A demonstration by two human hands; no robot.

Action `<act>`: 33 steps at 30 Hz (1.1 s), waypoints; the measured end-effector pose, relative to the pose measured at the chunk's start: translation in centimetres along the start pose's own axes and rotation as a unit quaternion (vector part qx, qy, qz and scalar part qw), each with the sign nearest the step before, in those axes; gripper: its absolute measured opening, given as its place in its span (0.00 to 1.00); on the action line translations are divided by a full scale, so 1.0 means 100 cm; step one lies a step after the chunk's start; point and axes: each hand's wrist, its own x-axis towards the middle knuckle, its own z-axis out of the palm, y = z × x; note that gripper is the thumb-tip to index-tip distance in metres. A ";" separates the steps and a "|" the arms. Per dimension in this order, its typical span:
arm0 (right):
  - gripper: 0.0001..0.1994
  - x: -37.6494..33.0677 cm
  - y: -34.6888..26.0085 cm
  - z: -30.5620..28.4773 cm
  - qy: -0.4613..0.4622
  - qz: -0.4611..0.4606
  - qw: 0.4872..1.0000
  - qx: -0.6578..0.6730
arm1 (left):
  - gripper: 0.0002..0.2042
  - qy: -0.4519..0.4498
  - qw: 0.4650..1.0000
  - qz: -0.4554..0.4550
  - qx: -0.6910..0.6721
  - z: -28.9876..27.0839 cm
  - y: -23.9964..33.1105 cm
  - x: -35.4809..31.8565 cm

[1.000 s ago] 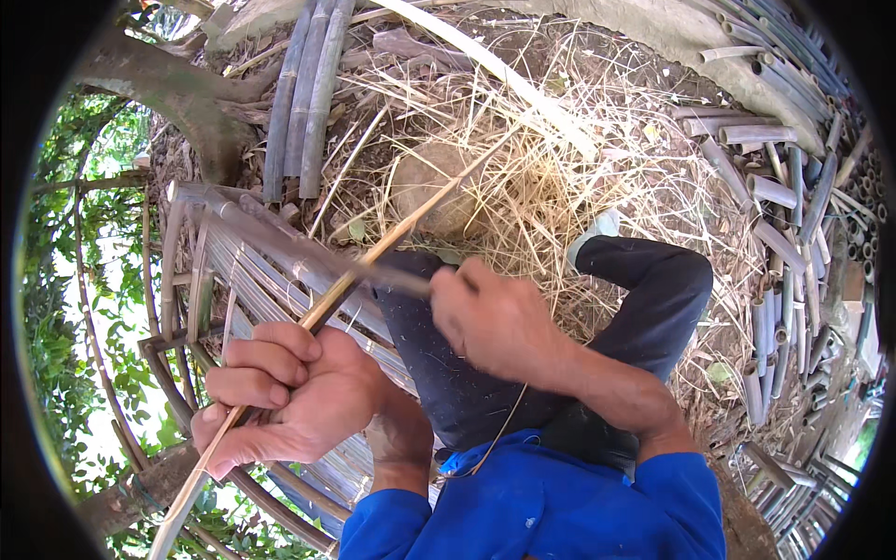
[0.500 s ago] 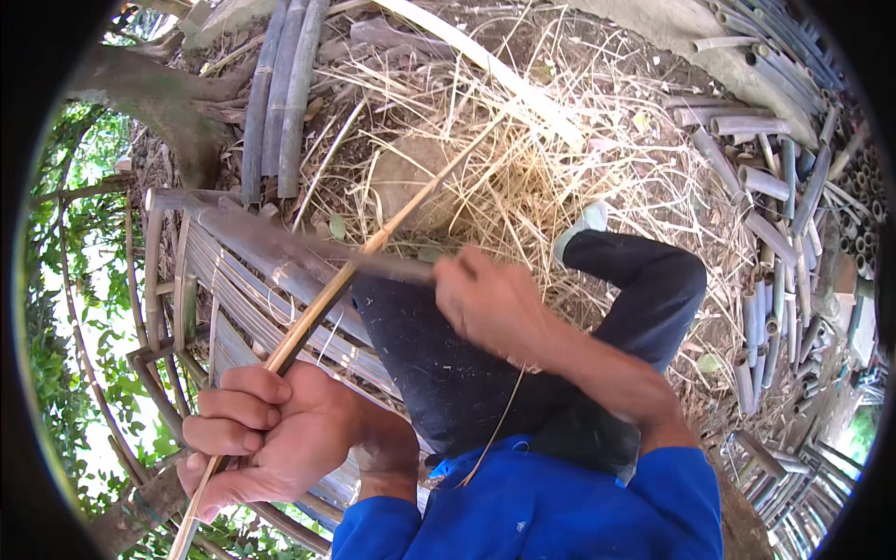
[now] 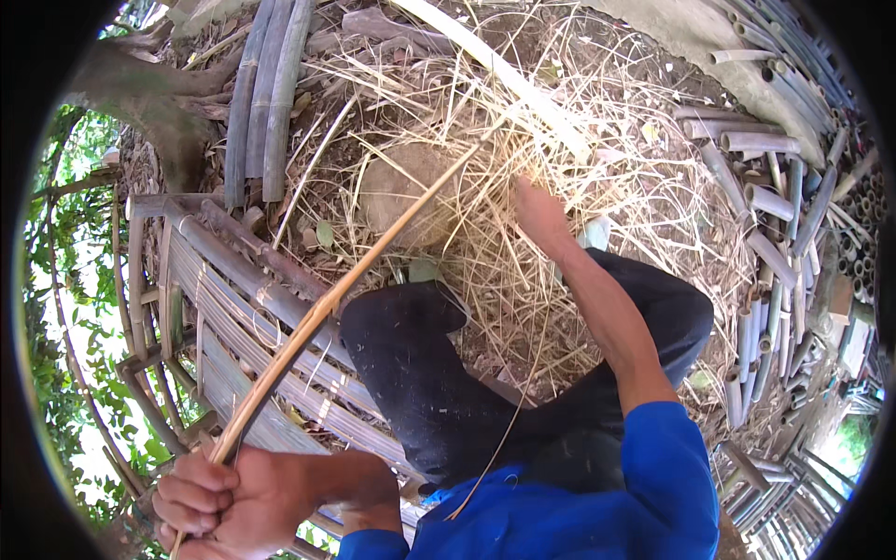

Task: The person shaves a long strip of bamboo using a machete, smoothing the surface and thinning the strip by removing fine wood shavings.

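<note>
My left hand (image 3: 245,497) is wrapped round the lower end of a long bamboo strip (image 3: 359,271) at the lower left. The strip slants up and away to the right, and its far end runs over the pile of shavings (image 3: 523,159). Farther out, my right hand (image 3: 541,215) is stretched forward over the shavings, closed and slightly smeared by motion, close to the strip's far part. The knife it gripped in the earlier frame cannot be made out now; its blade is lost against the pale straw.
To the left stands a slatted bamboo bench (image 3: 271,327). Bamboo poles (image 3: 271,103) lie at the far left, and a pale split length (image 3: 485,65) lies at the far side. A flat round stump (image 3: 406,187) sits among the shavings. Cut bamboo (image 3: 765,201) is stacked along the right.
My right hand has swept forward and right along the strip, away from my body. My left hand has drawn the strip back, down and left, and still grips it.
</note>
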 end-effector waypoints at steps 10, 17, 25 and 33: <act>0.12 -0.038 -0.042 -0.066 -0.059 0.062 0.992 0.089 | 0.11 0.008 0.971 -0.047 -0.234 0.018 0.009 0.005; 0.07 -0.152 -0.136 -0.128 0.065 -0.181 0.974 0.115 | 0.25 -0.031 0.988 -0.010 -0.152 0.034 0.018 -0.038; 0.06 -0.242 -0.194 -0.182 0.077 -0.284 0.949 0.114 | 0.26 -0.004 0.993 0.021 -0.117 0.043 0.025 -0.067; 0.07 -0.227 -0.172 -0.169 0.016 -0.241 0.965 0.098 | 0.26 0.013 0.993 0.008 -0.121 0.042 0.021 -0.076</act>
